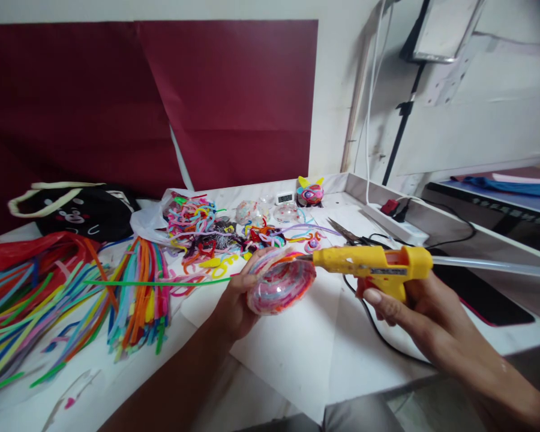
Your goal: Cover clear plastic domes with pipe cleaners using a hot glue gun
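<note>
My left hand (238, 297) is closed around a clear plastic half-sphere (279, 288) lined with pink, red and orange pipe cleaners. A green pipe cleaner (162, 282) sticks out to the left from the same hand. My right hand (414, 312) grips a yellow hot glue gun (371, 264) by its handle, with fingers at the trigger. The gun's nozzle points left and meets or overlaps the rim of the half-sphere; whether it touches cannot be made out. A clear glue stick (490, 264) extends from the gun's back end.
Bundles of pipe cleaners (139, 294) lie at left, beside a black bag (81, 210). Curled scraps (191, 219), clear balls (252, 212), a decorated ball (310, 193) and scissors (342, 231) stand farther back. A power strip (398, 225) and black phone (481, 291) are at right.
</note>
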Tool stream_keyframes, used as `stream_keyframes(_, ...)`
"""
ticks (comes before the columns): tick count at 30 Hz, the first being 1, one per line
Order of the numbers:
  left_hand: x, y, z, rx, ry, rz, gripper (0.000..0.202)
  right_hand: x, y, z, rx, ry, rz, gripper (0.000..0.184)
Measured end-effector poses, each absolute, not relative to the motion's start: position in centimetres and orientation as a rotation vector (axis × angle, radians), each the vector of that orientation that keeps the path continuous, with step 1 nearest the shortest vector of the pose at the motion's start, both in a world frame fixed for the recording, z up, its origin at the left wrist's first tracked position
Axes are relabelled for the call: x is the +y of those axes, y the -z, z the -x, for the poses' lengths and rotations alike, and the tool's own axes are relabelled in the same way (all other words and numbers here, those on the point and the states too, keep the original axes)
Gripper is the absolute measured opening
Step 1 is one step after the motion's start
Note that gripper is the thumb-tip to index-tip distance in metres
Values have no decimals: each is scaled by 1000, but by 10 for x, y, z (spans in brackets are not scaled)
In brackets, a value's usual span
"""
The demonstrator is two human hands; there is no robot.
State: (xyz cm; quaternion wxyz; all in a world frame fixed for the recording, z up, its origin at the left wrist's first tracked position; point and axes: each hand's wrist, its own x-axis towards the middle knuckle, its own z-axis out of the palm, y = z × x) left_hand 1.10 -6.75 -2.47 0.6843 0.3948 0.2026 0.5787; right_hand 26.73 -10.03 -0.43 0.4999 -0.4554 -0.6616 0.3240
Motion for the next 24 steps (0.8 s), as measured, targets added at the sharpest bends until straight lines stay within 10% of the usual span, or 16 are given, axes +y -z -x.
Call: stream_keyframes(24, -67, 30, -7, 485, -1261, -878, 51, -98, -7, -261, -1555, -1022, 1146, 34)
